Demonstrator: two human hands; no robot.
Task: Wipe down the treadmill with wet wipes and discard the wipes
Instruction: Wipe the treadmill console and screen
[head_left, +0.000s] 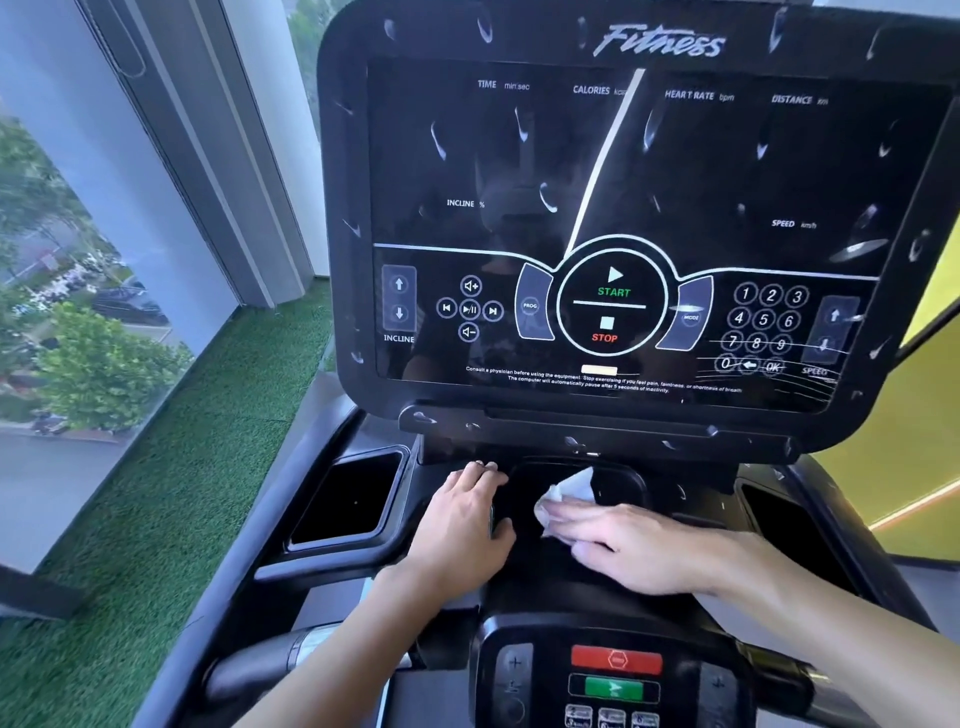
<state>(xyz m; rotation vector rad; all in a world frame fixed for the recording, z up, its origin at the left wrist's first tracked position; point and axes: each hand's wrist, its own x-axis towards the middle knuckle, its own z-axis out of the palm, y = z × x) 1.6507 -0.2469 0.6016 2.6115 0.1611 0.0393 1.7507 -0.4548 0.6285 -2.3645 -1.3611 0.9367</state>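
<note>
Head view. Stop/go button pad (615, 675) nearest, between forearms. Right hand (639, 551) flat, fingers straight, pressing wet wipe (569, 493) onto centre tray (623, 486) below screen (623, 208). Left hand (462, 519) loosely spread, rests on tray edge, holds nothing. Wipe crumpled; long axis diagonal, free corner points up-right toward screen. Screen carries droplets. Judged mid-task: tray underway; button pad, rails likely left; wipe not yet discarded.

The screen (623, 208) fills the upper right of the frame, with the tray (618, 488) below it at centre, the left hand (462, 519) at the tray's left edge, the right hand (639, 551) on the wipe (566, 493) in it, a cup holder (348, 499) to the left, the button panel (615, 675) at bottom centre, and the window (78, 260) at far left.
</note>
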